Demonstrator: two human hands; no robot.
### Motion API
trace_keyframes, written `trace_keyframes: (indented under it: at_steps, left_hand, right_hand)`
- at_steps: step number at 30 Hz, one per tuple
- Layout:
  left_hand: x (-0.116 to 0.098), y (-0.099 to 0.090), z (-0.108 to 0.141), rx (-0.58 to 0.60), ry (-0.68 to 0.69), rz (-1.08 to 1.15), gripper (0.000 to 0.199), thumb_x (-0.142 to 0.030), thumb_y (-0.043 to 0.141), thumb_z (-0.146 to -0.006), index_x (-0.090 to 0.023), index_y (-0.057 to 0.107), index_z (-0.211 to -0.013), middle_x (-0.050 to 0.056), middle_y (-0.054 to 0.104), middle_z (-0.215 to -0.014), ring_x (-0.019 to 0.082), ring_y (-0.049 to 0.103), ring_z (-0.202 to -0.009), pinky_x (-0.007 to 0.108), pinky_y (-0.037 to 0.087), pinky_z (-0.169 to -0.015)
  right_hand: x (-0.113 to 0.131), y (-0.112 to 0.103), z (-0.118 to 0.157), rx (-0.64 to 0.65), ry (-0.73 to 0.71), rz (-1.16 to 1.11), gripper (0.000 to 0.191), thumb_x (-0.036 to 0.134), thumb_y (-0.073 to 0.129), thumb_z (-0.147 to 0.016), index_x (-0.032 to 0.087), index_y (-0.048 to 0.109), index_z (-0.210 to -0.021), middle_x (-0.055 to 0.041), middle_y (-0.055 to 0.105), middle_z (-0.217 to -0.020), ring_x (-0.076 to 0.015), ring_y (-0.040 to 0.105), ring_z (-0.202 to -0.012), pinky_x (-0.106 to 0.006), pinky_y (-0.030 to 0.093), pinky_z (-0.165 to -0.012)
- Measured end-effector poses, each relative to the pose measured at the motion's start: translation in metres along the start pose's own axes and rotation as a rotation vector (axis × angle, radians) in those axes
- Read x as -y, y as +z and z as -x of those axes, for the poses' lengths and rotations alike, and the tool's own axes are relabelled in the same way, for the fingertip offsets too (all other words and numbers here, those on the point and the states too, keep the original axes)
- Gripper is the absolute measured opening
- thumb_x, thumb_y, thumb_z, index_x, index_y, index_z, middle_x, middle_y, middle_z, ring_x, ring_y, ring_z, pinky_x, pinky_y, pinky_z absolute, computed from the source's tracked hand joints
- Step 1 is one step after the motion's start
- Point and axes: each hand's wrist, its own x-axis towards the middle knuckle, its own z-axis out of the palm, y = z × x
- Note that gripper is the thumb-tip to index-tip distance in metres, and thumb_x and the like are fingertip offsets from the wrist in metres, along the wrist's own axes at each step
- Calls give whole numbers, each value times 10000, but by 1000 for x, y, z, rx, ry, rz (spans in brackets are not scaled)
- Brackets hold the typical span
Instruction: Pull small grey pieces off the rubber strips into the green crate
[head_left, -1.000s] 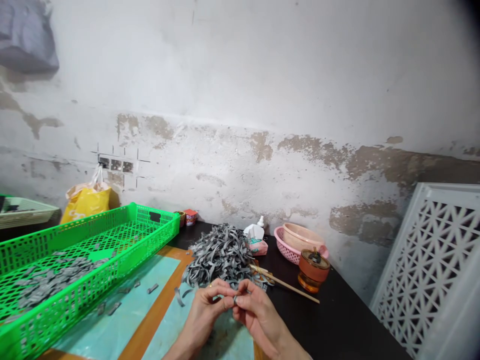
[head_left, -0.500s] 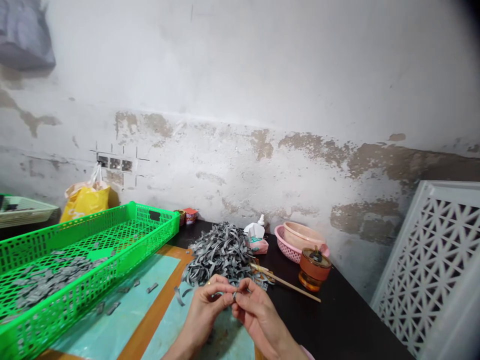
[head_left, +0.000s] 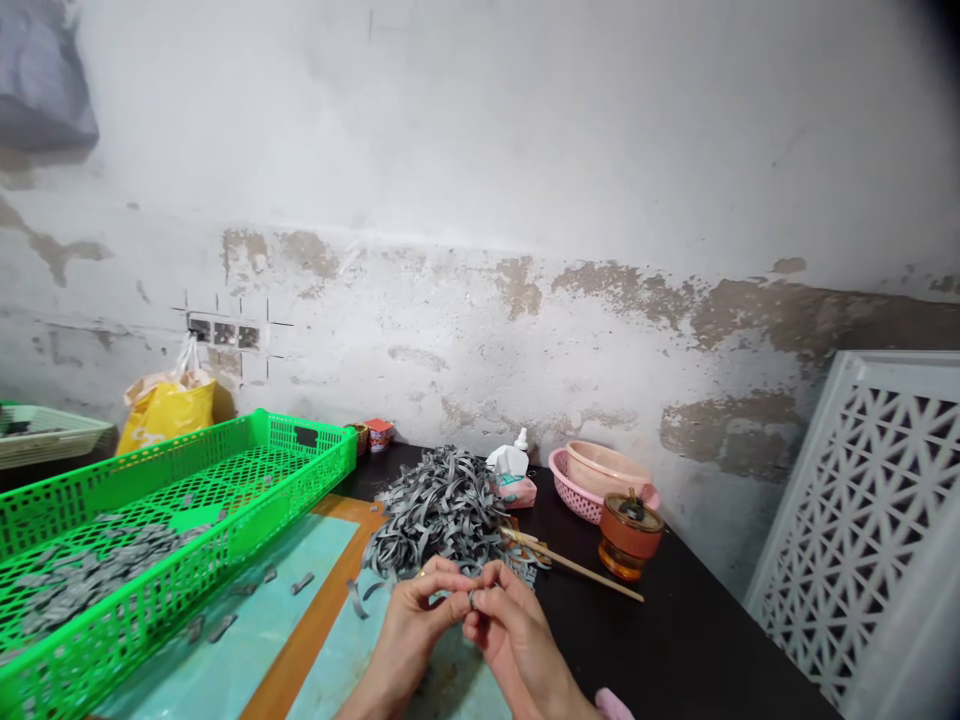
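My left hand (head_left: 421,618) and my right hand (head_left: 519,622) meet fingertip to fingertip low in the middle of the view. Between their pinched fingers shows a bit of a small grey strip (head_left: 472,598); the fingers cover most of it. Just beyond the hands rises a heap of curled grey strips (head_left: 442,505). One loose curled strip (head_left: 356,600) lies left of my left hand. Several short flat grey pieces (head_left: 223,628) are scattered on the blue-green mat (head_left: 315,545) farther left.
A green slatted crate (head_left: 255,500) holds many short grey pieces at the left. On the dark table (head_left: 645,660), a wooden stick (head_left: 592,578), an amber jar (head_left: 630,535), pink basins (head_left: 607,470) and a tissue pack (head_left: 516,488) stand right. A white lattice panel (head_left: 885,520) flanks the table.
Both hands stay pinched together at the same spot, with only slight finger movement. The camera view has shifted a little. Nothing else has visibly moved.
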Motion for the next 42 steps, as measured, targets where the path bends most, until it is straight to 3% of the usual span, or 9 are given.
trace_keyframes:
  at_steps: [7, 24, 33, 39, 42]
  left_hand:
    - [4, -1, -1, 36, 33, -16, 177, -365, 783, -654, -199, 779, -714, 20, 515, -838, 182, 512, -801, 257, 431, -677]
    - [-4, -2, 3, 57, 189, -210, 187, -381, 651, -791, -209, 723, -783, 40, 520, -868, 215, 530, -843, 287, 438, -716]
    - [-4, -8, 3, 95, 223, -288, 176, -365, 639, -803, -209, 722, -797, 39, 538, -866, 218, 549, -850, 302, 438, -747]
    - [-8, -7, 3, 62, 249, -294, 160, -345, 674, -777, -198, 639, -726, 14, 548, -791, 189, 540, -767, 265, 418, -679]
    - [-10, -8, 4, 111, 242, -362, 181, -336, 652, -799, -188, 614, -704, 12, 554, -775, 178, 527, -748, 259, 397, -674]
  right_hand:
    - [-1, -1, 1, 4, -55, 27, 247, 186, 701, -627, 191, 464, -701, 49, 540, -645, -82, 456, -560, -214, 349, -548]
    - [0, -3, -1, 97, -47, -66, 374, 191, 804, -623, 189, 442, -716, 47, 572, -705, -83, 510, -631, -220, 388, -632]
    - [1, -7, -4, 95, -68, 36, 402, 206, 843, -582, 192, 470, -733, 46, 568, -713, -89, 493, -637, -220, 378, -605]
    - [7, -12, -6, 149, -217, 222, 370, 230, 827, -606, 199, 484, -742, 47, 550, -706, -104, 470, -652, -231, 359, -599]
    - [12, -15, -5, 151, -270, 357, 339, 235, 818, -616, 191, 504, -734, 37, 569, -710, -115, 489, -681, -242, 365, -639]
